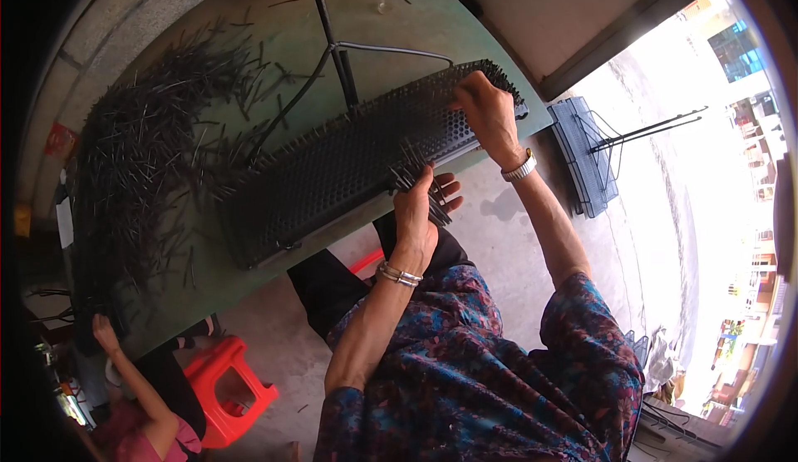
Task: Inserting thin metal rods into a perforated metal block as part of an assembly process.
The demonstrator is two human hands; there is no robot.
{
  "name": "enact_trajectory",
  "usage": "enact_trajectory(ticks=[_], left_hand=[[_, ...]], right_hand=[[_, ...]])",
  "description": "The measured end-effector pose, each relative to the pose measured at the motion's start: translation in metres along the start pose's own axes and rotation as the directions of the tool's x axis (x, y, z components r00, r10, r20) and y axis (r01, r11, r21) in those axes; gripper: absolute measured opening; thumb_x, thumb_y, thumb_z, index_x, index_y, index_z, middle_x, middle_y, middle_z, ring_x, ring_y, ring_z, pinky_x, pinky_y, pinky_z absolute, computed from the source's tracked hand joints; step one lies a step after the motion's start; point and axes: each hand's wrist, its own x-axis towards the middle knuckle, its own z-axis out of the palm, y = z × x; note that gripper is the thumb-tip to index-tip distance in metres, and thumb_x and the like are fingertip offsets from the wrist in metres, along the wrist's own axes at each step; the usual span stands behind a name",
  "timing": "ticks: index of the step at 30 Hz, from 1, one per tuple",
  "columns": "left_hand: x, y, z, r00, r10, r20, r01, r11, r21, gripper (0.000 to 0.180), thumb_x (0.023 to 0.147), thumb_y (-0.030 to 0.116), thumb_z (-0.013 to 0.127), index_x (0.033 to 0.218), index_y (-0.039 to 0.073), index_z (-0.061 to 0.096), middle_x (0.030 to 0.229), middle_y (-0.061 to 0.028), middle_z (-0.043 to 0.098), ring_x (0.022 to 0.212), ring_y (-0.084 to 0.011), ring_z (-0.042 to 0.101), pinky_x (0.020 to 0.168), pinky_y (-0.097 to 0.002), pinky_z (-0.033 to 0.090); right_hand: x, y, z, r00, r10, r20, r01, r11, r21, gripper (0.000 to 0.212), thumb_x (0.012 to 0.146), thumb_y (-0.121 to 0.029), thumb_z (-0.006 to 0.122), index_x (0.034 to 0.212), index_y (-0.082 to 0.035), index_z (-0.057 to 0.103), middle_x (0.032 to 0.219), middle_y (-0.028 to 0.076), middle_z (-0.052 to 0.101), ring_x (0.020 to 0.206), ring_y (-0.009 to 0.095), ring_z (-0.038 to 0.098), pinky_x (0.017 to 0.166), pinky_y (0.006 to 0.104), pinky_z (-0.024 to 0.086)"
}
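A long black tray full of small round holes [316,181] lies across the green table in front of me. Short dark sticks stand upright in holes along its far edge and right end. My left hand [420,204] is closed around a bundle of thin dark sticks [407,169], held just over the tray's near edge. Over the tray's right end, my right hand [486,108] has its fingers pinched together. Whatever is between those fingertips is too small to make out.
A big heap of loose dark sticks [141,150] covers the left of the green table [208,296]. A thin black metal stand [337,46] rises behind the tray. A red stool [224,391] and another person's hand [105,333] are at lower left. Another perforated tray [582,158] stands at right.
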Motion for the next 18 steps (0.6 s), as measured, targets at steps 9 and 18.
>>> enact_trajectory(ticks=[9,18], left_hand=[[0.0,0.0,-0.002,0.996,0.086,-0.023,-0.083,0.992,0.1,0.022,0.095,0.025,0.059,0.104,0.005,0.062,0.08,-0.0083,0.067,0.061,-0.0124,0.057,0.05,-0.0272,0.046],[-0.002,-0.005,-0.003,0.995,0.1,0.021,-0.101,0.993,0.059,0.026,0.093,0.027,0.063,0.106,0.005,0.063,0.07,-0.004,0.06,0.053,-0.0125,0.053,0.048,-0.0272,0.043]], right_hand=[[0.016,0.006,0.002,0.975,-0.206,0.086,0.222,0.93,-0.294,0.012,0.084,-0.02,0.065,0.09,-0.01,0.064,0.08,0.009,0.056,0.077,0.027,0.059,0.067,0.0396,0.047],[0.021,0.015,0.009,0.964,-0.21,0.162,0.258,0.886,-0.385,0.011,0.085,-0.022,0.064,0.09,-0.013,0.067,0.086,0.009,0.058,0.077,0.028,0.06,0.065,0.0393,0.047]])
